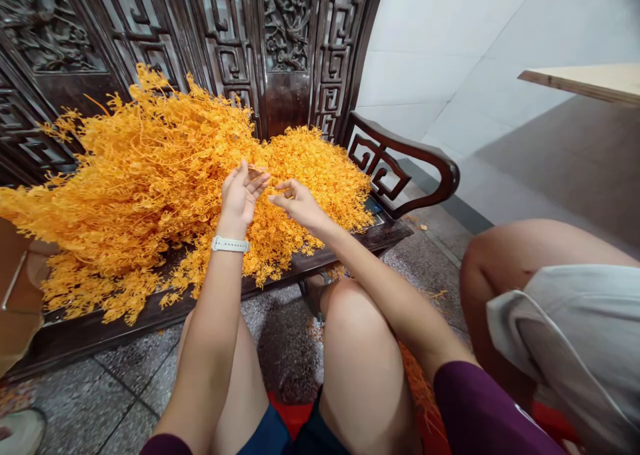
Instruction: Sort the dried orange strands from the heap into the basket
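Note:
My left hand [243, 193], palm turned up and a pale watch strap on its wrist, holds a thin orange plastic stem [258, 169] by its thumb and curled fingers. Just to the right, my right hand [300, 205] points toward it with thumb and fingers nearly together in a pinch. Whatever lies between those fingertips is too small to make out. Behind and below both hands spreads a big heap of orange artificial flower sprigs [165, 155], and a denser orange pile [320, 168] lies to the right.
The heap lies on a dark carved wooden bench [290, 101] with a curved armrest [440, 168]. A cardboard box [20, 295] stands at the left. Another person's knee [505, 255] is close on the right. A wooden board edge [585, 85] juts in at upper right. Orange scraps dot the floor.

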`<state>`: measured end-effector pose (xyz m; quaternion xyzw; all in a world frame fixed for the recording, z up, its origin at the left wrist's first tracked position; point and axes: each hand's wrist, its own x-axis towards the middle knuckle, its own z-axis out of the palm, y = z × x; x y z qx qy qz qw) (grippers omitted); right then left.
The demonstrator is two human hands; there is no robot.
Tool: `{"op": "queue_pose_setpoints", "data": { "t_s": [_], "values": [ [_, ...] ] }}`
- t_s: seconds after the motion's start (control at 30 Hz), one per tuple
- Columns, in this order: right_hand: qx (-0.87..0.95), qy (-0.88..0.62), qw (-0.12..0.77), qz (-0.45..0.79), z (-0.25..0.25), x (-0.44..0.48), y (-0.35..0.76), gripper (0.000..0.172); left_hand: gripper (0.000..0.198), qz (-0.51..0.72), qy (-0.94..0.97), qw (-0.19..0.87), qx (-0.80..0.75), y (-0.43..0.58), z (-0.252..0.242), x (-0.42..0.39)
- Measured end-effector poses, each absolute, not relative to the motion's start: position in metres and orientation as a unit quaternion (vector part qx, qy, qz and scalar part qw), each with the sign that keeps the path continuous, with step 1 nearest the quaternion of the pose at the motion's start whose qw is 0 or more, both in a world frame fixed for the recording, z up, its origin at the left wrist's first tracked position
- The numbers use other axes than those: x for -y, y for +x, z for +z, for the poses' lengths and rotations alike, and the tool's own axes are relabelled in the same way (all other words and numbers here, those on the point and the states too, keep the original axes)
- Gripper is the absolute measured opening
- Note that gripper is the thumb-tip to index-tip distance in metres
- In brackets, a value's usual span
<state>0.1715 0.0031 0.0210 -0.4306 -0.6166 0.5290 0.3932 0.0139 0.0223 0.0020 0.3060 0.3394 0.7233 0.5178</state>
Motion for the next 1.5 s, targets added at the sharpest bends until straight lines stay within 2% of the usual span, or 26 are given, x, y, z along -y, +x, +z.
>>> {"op": "queue_pose_setpoints", "data": {
  "t_s": [0.1, 0.23, 0.33, 0.43, 0.53, 0.67, 0.73, 0.83, 1.0, 1.13, 1.3, 1.5],
  "values": [
    [0.631, -0.449, 0.386, 0.500, 0.015, -0.009, 0.174, 0.020, 0.035, 0.705, 0.334, 0.537, -0.321, 0.023, 0.003, -0.020],
    [0.607, -0.490, 0.404, 0.477, 0.014, -0.012, 0.179, 0.029, 0.033, 0.700, 0.342, 0.547, -0.305, 0.024, 0.005, -0.018],
    [0.606, -0.480, 0.404, 0.489, 0.014, -0.012, 0.182, 0.013, 0.033, 0.700, 0.353, 0.545, -0.297, 0.021, 0.006, -0.017],
    [0.584, -0.464, 0.423, 0.514, 0.014, -0.014, 0.184, 0.018, 0.031, 0.703, 0.380, 0.523, -0.298, 0.016, 0.005, -0.018],
    [0.541, -0.462, 0.456, 0.535, 0.015, -0.018, 0.186, 0.017, 0.040, 0.703, 0.451, 0.440, -0.330, 0.011, 0.000, -0.021],
    [0.497, -0.423, 0.499, 0.570, 0.016, -0.021, 0.189, 0.017, 0.059, 0.692, 0.508, 0.246, -0.450, 0.007, -0.008, -0.026],
    [0.489, -0.403, 0.515, 0.577, 0.017, -0.021, 0.190, 0.017, 0.047, 0.678, 0.521, 0.190, -0.482, 0.008, -0.012, -0.028],
    [0.495, -0.382, 0.521, 0.581, 0.017, -0.020, 0.189, 0.017, 0.026, 0.618, 0.602, 0.203, -0.464, 0.015, -0.014, -0.028],
    [0.496, -0.366, 0.515, 0.596, 0.017, -0.020, 0.187, 0.017, 0.025, 0.560, 0.653, 0.181, -0.477, 0.026, -0.020, -0.031],
    [0.491, -0.366, 0.526, 0.590, 0.016, -0.021, 0.187, 0.015, 0.024, 0.599, 0.628, 0.188, -0.460, 0.028, -0.024, -0.037],
    [0.545, -0.350, 0.557, 0.521, 0.014, -0.021, 0.182, 0.012, 0.017, 0.645, 0.578, 0.173, -0.469, 0.030, -0.022, -0.042],
    [0.608, -0.295, 0.533, 0.509, 0.020, -0.014, 0.179, 0.011, 0.015, 0.677, 0.557, 0.150, -0.458, 0.030, -0.010, -0.040]
  ]
}}
